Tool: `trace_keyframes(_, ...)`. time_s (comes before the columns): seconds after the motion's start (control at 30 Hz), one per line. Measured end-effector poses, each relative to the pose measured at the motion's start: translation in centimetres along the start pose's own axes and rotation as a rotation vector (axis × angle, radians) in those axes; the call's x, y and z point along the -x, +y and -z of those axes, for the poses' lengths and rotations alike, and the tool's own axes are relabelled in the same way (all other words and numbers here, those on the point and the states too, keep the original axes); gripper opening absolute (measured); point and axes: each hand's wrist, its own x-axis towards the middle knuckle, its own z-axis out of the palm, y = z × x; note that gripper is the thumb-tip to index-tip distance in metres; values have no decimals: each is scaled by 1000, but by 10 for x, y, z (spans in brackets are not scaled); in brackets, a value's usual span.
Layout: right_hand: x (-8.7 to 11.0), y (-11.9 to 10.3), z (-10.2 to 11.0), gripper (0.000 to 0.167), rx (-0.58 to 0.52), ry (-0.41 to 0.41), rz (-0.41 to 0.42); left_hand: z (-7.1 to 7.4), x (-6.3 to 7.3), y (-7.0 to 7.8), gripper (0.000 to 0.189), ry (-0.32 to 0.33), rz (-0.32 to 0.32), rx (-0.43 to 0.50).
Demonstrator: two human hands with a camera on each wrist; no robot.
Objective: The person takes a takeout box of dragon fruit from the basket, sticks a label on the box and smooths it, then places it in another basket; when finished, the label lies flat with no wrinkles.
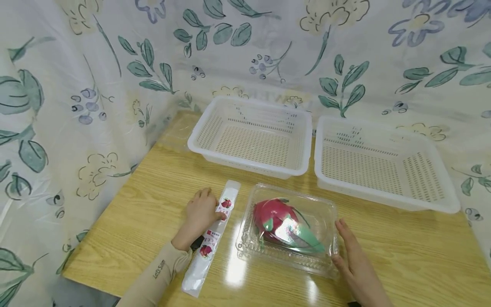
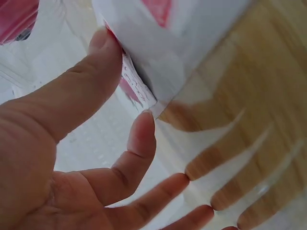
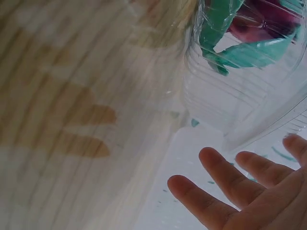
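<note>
Plainly, bare table [image 1: 224,265] lies between printed strip [image 1: 212,238] and clear box [image 1: 285,258] edges

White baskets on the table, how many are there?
2. The left basket stands behind the clear container; the right basket stands just beside the left one.

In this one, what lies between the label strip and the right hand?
The clear plastic container with the dragon fruit inside, plus a bare stretch of table beside the label strip; the head view shows it.

Left hand [image 1: 201,209], thumb [image 2: 88,79] and index [image 2: 125,170] apart, right hand [image 1: 357,262], fingers [image 3: 230,177] spread
</note>
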Motion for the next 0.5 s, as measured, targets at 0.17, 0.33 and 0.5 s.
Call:
trace_keyframes(0.17, -2, -2, 0, 70, -12, -37, -38, -1, 1, -2, 29, 22, 19, 50)
trace_keyframes(0.33, -2, -4, 2, 71, -11, -40, -46, -1, -1, -2, 17, 68, 5, 136)
trace_keyframes(0.5, -1, -4, 3, 73, -1, -42, -56, 5, -2, -8, 16, 68, -4, 377)
